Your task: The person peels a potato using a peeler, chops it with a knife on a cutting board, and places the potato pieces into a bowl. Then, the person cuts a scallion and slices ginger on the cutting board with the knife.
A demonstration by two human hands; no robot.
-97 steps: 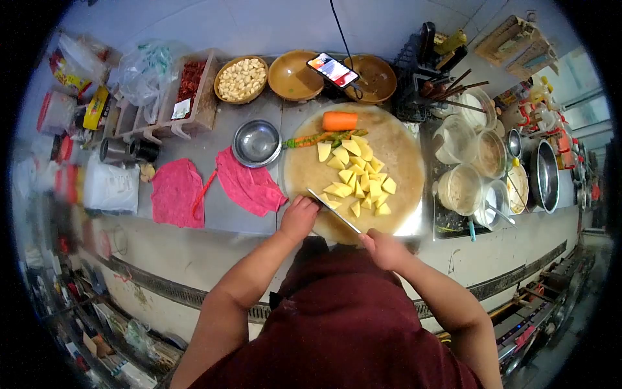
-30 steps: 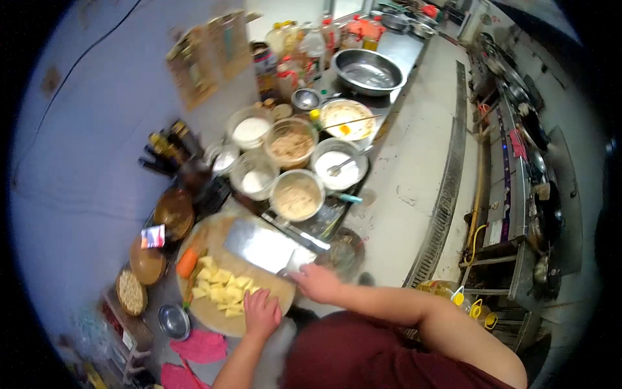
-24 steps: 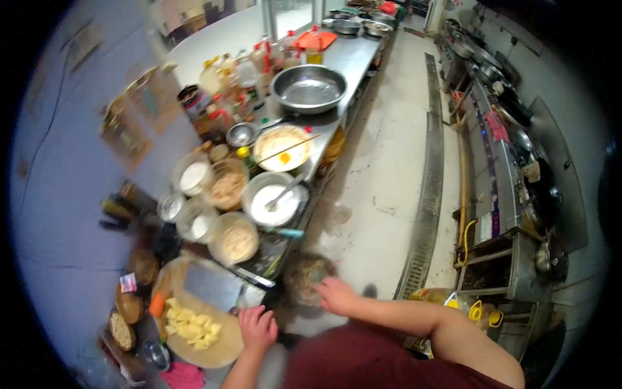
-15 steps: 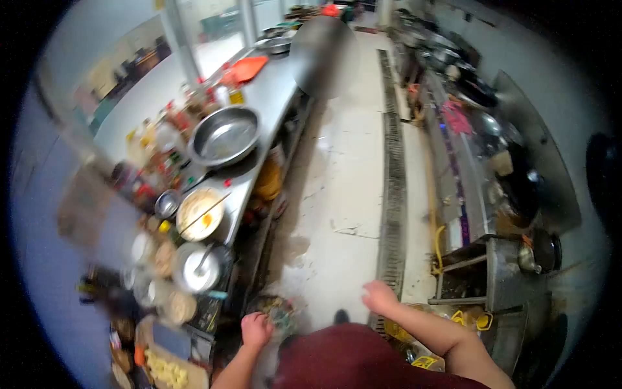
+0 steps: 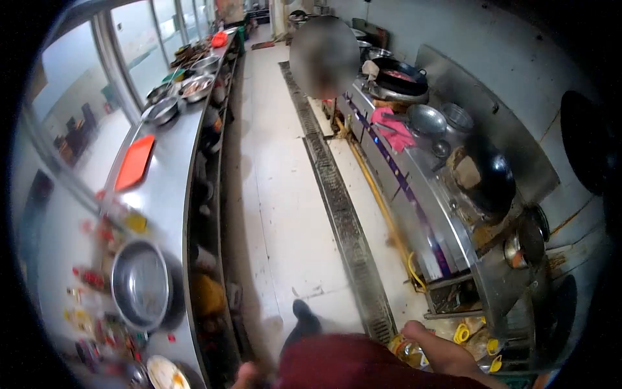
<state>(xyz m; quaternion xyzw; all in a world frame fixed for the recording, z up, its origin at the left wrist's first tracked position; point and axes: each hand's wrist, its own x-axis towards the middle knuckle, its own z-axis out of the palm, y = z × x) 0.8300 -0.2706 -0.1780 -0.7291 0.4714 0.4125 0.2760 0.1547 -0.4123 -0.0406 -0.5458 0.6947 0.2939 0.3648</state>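
Note:
My left hand (image 5: 246, 375) shows only in part at the bottom edge, left of the dark red shirt; its fingers are not readable. My right hand (image 5: 414, 332) is low on the right, over the floor near several plastic bottles with yellow handles (image 5: 476, 343); its fingers are blurred and foreshortened. Nearest on the left counter is a plate with food remains (image 5: 167, 375). Beyond it a large steel basin (image 5: 142, 285) rests beside blurred condiment bottles (image 5: 91, 279). A dark shoe (image 5: 301, 310) stands on the pale floor.
A drain grate (image 5: 337, 214) runs along the aisle. On the left counter lie an orange tray (image 5: 135, 162) and several steel bowls (image 5: 162, 111). Along the right are a stove counter, a pink cloth (image 5: 393, 128), a large wok (image 5: 489, 178) and a yellow pipe (image 5: 372, 188). A blurred patch covers the aisle's far end.
The view has swung right and along the aisle. The cutting board, potato pieces and carrot have left view. The cleaver, earlier held, was let go onto the board. My hands sit lower in the frame.

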